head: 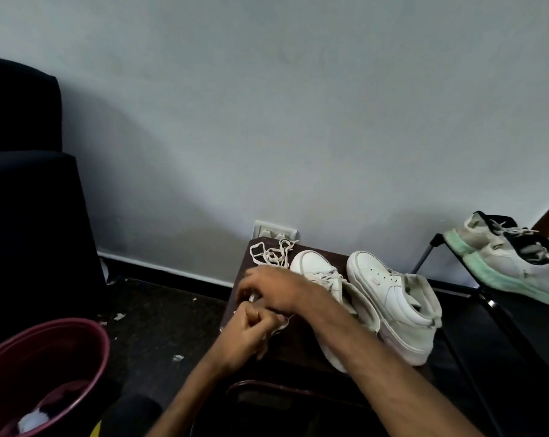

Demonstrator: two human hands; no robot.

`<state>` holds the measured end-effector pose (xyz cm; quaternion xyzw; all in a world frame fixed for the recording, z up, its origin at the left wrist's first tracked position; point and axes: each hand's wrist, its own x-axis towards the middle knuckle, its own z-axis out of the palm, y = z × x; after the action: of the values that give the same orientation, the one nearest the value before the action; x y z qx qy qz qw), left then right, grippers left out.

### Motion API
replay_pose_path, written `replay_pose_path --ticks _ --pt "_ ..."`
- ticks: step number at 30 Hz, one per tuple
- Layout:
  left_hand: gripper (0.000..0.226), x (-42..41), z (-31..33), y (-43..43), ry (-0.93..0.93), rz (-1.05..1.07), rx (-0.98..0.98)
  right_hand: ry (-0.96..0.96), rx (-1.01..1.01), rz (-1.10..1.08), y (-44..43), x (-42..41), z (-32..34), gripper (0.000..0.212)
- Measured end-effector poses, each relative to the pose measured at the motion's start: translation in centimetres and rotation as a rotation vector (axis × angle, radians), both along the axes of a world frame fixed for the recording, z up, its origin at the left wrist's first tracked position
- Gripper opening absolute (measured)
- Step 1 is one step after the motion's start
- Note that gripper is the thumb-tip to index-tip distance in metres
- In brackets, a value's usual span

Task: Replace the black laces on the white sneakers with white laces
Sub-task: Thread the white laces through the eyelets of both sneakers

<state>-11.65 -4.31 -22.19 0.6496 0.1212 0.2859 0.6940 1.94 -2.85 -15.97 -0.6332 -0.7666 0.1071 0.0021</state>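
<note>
We see a maroon bucket (87, 329) on the dark floor at the lower left; something white and dark (33, 419) lies at its bottom, too dim to identify. At the right, a black metal rack (424, 257) holds a worn gray sneaker with a green sole (512, 272), tilted, its toe toward the lower right. Between them, against a gray wall, stands a small dark table (326, 253), and on it is the pair of white high-top sneakers, side by side and touching. Both stand upright on their soles, long axes running from us toward the wall, with toes at the far end and heels nearest us. The right sneaker (393, 304) is in full view, with a thick sole and a padded collar; we cannot tell whether it is laced. The left sneaker (317, 272) shows pale lacing over its tongue, and the right forearm crosses over its heel. Just left of the shoes, both hands meet above the table. The right hand (276, 288) reaches across, its fingers bent down around a white lace (281, 324). The left hand (251, 332), just below it, has its fingers curled and pinches the same lace. A loose tangle of white lace (271, 255) lies on the table's far left corner, beside the left sneaker's toe.
</note>
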Motion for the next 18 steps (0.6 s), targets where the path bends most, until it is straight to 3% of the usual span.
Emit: replay_pose_path --ticks 6,9,12,15,18 --pt "0.048 0.5 0.4 0.6 0.076 0.095 0.242 0.041 0.094 -0.047 1.3 0.1 -0.5 0.009" --pt "0.042 1.0 0.9 1.3 0.066 0.167 0.376 0.337 0.337 -0.176 1.5 1.1 2.7 0.006" --pt "0.035 1.7 1.7 2.3 0.097 0.230 0.724 0.562 0.532 -0.286 1.6 2.3 7.9 0.014" --pt "0.023 2.1 2.0 3.2 0.229 0.258 1.004 0.546 0.646 -0.335 1.6 3.6 11.9 0.011" --pt "0.022 2.4 2.2 3.7 0.343 0.462 1.083 0.578 0.666 -0.412 0.9 4.8 13.3 0.010"
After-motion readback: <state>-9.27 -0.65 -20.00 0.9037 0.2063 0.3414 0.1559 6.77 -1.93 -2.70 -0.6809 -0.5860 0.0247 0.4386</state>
